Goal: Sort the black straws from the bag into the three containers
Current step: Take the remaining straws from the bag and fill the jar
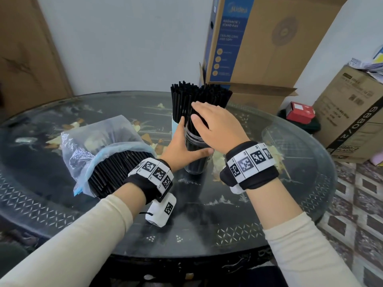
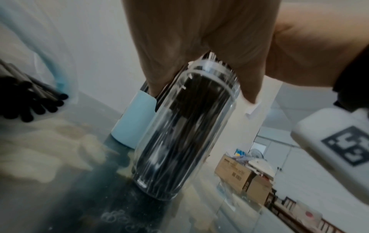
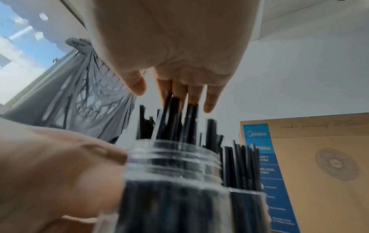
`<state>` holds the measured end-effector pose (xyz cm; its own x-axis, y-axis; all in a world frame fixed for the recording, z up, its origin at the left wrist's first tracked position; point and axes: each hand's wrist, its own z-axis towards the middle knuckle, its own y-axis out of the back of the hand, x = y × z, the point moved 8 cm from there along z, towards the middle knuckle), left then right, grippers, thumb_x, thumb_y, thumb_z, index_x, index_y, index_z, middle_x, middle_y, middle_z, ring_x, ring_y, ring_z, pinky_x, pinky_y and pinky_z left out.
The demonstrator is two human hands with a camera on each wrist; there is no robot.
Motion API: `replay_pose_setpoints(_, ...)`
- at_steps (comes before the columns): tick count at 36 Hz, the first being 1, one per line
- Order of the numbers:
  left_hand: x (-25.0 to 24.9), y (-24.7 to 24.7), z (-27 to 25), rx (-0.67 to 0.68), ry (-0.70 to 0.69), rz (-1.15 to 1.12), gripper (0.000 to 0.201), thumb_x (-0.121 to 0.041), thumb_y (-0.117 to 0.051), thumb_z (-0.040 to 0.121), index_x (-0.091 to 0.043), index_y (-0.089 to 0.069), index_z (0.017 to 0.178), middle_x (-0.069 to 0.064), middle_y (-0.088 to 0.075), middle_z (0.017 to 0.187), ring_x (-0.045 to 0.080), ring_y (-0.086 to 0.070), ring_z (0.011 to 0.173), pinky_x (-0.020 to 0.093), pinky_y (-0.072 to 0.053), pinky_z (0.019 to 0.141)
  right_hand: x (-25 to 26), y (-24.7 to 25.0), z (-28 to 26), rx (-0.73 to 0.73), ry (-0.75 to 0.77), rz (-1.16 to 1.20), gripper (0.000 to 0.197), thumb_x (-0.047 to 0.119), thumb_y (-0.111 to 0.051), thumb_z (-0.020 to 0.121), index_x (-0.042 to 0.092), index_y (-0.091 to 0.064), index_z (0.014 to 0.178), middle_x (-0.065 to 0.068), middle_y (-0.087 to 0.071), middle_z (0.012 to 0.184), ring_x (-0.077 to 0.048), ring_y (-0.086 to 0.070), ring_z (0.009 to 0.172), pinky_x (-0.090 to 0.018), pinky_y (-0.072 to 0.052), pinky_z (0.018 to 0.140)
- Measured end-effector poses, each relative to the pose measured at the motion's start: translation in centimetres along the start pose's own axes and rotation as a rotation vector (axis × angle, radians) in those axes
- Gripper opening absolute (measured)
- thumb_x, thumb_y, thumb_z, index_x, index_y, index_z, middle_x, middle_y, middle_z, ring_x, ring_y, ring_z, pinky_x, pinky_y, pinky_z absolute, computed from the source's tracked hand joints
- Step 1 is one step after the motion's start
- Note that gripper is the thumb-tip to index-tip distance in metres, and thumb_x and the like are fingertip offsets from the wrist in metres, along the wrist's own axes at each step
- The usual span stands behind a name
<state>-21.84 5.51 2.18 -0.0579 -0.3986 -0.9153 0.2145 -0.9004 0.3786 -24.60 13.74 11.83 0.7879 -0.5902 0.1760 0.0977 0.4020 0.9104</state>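
Note:
A clear jar (image 1: 195, 162) (image 2: 179, 141) (image 3: 173, 189) packed with black straws (image 1: 199, 94) stands mid-table. My left hand (image 1: 184, 143) grips it from the left, with the thumb across its front and the fingers round its neck. Above it my right hand (image 1: 199, 112) (image 3: 179, 94) is flat, its straight fingers touching the straw tops. A light blue container (image 1: 174, 129) (image 2: 133, 123) with straws stands just behind on the left. A third container (image 3: 247, 205) of straws stands behind on the right. The plastic bag (image 1: 99, 141) of straws (image 1: 116, 168) lies at the left.
The round glass-topped table (image 1: 207, 214) has its front edge close to me. Tall cardboard boxes (image 1: 259, 48) stand behind it on the right. On the floor there are another carton (image 1: 352, 112) and a red box (image 1: 299, 112).

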Motion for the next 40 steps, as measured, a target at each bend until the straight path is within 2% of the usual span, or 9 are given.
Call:
replay_pose_setpoints(3, 0.5, 1.1, -0.9, -0.029, 0.03, 0.035, 0.122, -0.033, -0.081, 0.073, -0.018, 0.012, 0.151, 0.001, 0.001, 0.161, 0.013, -0.005, 0.147, 0.033, -0.016, 0.118, 1.3, 1.6, -0.1, -0.167, 0.038, 0.09, 0.047, 0.033, -0.038, 0.103, 0.012, -0.043, 0.144, -0.003, -0.045, 0.148, -0.016, -0.036, 0.139, -0.028, -0.026, 0.115)
replay_pose_setpoints(8, 0.5, 6.7, -4.1, -0.278, -0.085, 0.19, 0.051, -0.007, -0.058, 0.083, -0.029, -0.05, 0.129, -0.003, -0.05, 0.129, 0.01, -0.045, 0.121, 0.03, -0.037, 0.106, 5.4, 3.0, -0.8, -0.429, 0.18, 0.286, 0.014, 0.012, -0.049, 0.093, 0.003, -0.06, 0.096, -0.006, -0.056, 0.094, -0.018, -0.052, 0.086, -0.026, -0.042, 0.078)
replay_pose_setpoints(11, 0.9, 10.1, -6.5, -0.393, -0.131, 0.276, 0.037, -0.005, -0.054, 0.082, -0.04, -0.061, 0.094, -0.01, -0.06, 0.104, 0.003, -0.052, 0.096, 0.021, -0.041, 0.087, 8.0, 0.9, -0.4, -0.375, 0.182, 0.383, 0.008, 0.009, -0.05, 0.088, 0.005, -0.056, 0.083, 0.0, -0.048, 0.079, -0.013, -0.043, 0.071, -0.023, -0.037, 0.067)
replay_pose_setpoints(15, 1.4, 14.6, -8.1, -0.47, -0.121, 0.425, 0.03, -0.014, -0.051, 0.079, -0.043, -0.057, 0.082, -0.011, -0.057, 0.089, 0.01, -0.053, 0.086, 0.031, -0.044, 0.079, 11.1, -4.5, 0.4, -0.154, 0.121, 0.511, 0.009, 0.011, -0.053, 0.082, 0.008, -0.061, 0.079, -0.002, -0.056, 0.073, -0.017, -0.049, 0.067, -0.037, -0.045, 0.067)
replay_pose_setpoints(20, 4.0, 18.7, -8.3, -0.316, 0.032, 0.574, 0.023, -0.018, -0.058, 0.079, -0.038, -0.066, 0.084, -0.005, -0.052, 0.101, 0.017, -0.052, 0.101, 0.036, -0.044, 0.092, 13.9, -13.2, 0.7, 0.382, 0.005, 0.389, 0.028, 0.018, -0.049, 0.091, 0.016, -0.07, 0.109, -0.009, -0.07, 0.109, -0.026, -0.061, 0.102, -0.033, -0.047, 0.089)
replay_pose_setpoints(24, 5.7, 18.3, -8.5, 0.019, 0.217, 0.62, 0.036, -0.01, -0.052, 0.087, -0.038, -0.067, 0.105, 0.004, -0.057, 0.112, 0.015, -0.051, 0.102, 0.027, -0.04, 0.083, 16.0, -17.6, 0.1, 0.671, 0.005, 0.271, 0.043, 0.027, -0.038, 0.102, 0.004, -0.049, 0.137, -0.018, -0.053, 0.138, -0.032, -0.047, 0.129, -0.036, -0.038, 0.104)
replay_pose_setpoints(29, 5.3, 18.4, -8.5, 0.02, 0.25, 0.61, 0.05, 0.004, -0.042, 0.086, -0.032, -0.067, 0.111, 0.001, -0.061, 0.109, 0.024, -0.059, 0.092, 0.031, -0.049, 0.075, 16.3, -21.2, 0.8, 0.696, -0.055, 0.102, 0.066, 0.043, -0.04, 0.1, 0.006, -0.022, 0.15, -0.022, -0.026, 0.153, -0.039, -0.03, 0.139, -0.046, -0.029, 0.114)
replay_pose_setpoints(36, 5.1, 19.5, -8.2, -0.12, 0.189, 0.523, 0.041, -0.003, -0.047, 0.088, -0.034, -0.068, 0.103, 0.002, -0.062, 0.127, 0.034, -0.065, 0.095, 0.043, -0.055, 0.082, 16.7, -22.3, 2.2, 0.636, -0.076, 0.121, 0.065, 0.03, -0.055, 0.092, 0.016, -0.025, 0.148, -0.025, -0.04, 0.137, -0.044, -0.05, 0.117, -0.047, -0.045, 0.098)
replay_pose_setpoints(40, 5.2, 19.7, -8.2, -0.147, 0.189, 0.481, 0.047, 0.003, -0.044, 0.086, -0.034, -0.069, 0.103, 0.0, -0.06, 0.128, 0.02, -0.062, 0.099, 0.037, -0.053, 0.085, 17.3, -22.5, 2.4, 0.653, -0.008, 0.113, 0.063, 0.023, -0.054, 0.092, 0.026, -0.026, 0.148, -0.023, -0.042, 0.126, -0.044, -0.055, 0.102, -0.045, -0.05, 0.088)
